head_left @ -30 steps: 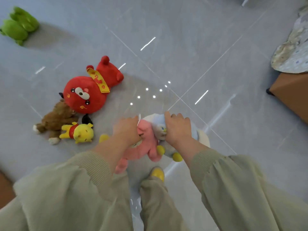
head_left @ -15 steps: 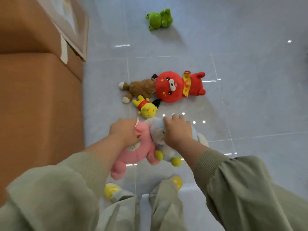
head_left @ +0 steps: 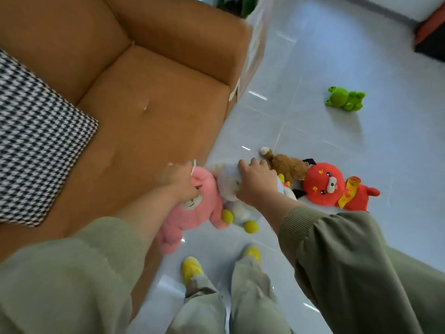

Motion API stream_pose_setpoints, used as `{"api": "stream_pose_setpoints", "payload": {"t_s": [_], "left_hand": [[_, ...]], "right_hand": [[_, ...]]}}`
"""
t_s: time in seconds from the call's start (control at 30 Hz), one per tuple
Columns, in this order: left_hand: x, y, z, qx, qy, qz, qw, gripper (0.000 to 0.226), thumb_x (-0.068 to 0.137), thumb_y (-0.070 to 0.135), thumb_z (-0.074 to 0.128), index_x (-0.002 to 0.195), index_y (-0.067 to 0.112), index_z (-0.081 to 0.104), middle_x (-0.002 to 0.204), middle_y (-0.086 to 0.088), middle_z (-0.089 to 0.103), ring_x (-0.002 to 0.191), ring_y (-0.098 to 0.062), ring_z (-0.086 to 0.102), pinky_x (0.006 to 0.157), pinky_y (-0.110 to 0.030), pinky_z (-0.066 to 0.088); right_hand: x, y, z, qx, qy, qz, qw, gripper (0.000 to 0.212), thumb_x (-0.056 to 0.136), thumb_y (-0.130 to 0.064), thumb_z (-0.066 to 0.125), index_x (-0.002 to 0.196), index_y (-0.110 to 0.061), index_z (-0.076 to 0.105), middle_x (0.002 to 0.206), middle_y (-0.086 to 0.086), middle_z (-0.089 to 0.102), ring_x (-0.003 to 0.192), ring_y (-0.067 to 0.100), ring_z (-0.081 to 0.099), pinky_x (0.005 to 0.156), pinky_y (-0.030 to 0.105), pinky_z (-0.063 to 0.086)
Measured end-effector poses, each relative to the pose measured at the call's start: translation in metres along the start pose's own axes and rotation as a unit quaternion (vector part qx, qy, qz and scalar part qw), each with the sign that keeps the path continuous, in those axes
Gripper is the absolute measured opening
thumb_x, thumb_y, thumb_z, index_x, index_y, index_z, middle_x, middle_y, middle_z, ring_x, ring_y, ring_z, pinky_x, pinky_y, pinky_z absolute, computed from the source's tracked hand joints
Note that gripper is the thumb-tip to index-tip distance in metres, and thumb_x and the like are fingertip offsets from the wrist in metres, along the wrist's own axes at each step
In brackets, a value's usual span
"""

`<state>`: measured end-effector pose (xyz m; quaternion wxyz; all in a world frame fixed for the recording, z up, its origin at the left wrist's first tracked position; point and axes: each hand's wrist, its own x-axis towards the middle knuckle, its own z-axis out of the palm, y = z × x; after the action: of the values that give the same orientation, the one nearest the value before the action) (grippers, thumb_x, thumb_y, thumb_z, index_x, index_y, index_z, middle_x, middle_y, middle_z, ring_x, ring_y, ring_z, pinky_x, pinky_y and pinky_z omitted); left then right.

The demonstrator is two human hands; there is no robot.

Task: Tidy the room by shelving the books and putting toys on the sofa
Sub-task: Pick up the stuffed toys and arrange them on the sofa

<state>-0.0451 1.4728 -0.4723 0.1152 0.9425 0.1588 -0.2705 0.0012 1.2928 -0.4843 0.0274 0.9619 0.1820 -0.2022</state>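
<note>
Two yellow shoes (head_left: 191,266) stand on a glossy grey tiled floor (head_left: 361,153), with green trouser legs above them and two green sleeves reaching forward.

The left hand (head_left: 177,180) has its fingers curled tight into the top of a pink plush toy (head_left: 192,213). The right hand (head_left: 256,183) grips a pale blue plush toy (head_left: 237,210) with yellow feet in the same way. These two toys hang side by side, touching, in the air at the front edge of the sofa (head_left: 149,97) and not on its seat.

The one sofa, orange-brown, fills the left of the view. A single black-and-white houndstooth cushion (head_left: 36,141) lies on its seat at the far left.

To the right of the hands, three toys lie bunched together on the floor:
- a brown plush toy (head_left: 287,166)
- a red plush toy (head_left: 323,185) with a yellow sash, touching the brown one
- a yellow plush toy (head_left: 285,183), mostly hidden behind the right hand

Farther out, well apart from that group, one green frog toy (head_left: 344,98) lies alone on the tiles. That makes six toys: two held and four on the floor.

Beyond the sofa arm some dark green leaves (head_left: 237,4) show at the top edge. At the far right stands a dark object with a red top (head_left: 431,32), too cropped to identify.
</note>
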Motion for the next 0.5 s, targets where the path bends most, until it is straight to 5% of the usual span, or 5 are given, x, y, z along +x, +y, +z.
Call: {"api": "stream_pose_setpoints", "payload": {"t_s": [0.5], "left_hand": [[-0.06,-0.182,-0.055,-0.097,0.111,-0.241,0.959,0.057,0.075,0.044,0.066,0.123,0.02,0.044,0.11,-0.003,0.057,0.105,-0.024,0.053,0.073,-0.03,0.046]], "right_hand": [[0.079,-0.2,-0.088,-0.064,0.007,-0.279,0.958,0.06,0.077,-0.029,0.067,0.127,-0.018,0.036,0.124,0.007,0.042,0.118,0.027,0.039,0.083,0.038,0.041]]}}
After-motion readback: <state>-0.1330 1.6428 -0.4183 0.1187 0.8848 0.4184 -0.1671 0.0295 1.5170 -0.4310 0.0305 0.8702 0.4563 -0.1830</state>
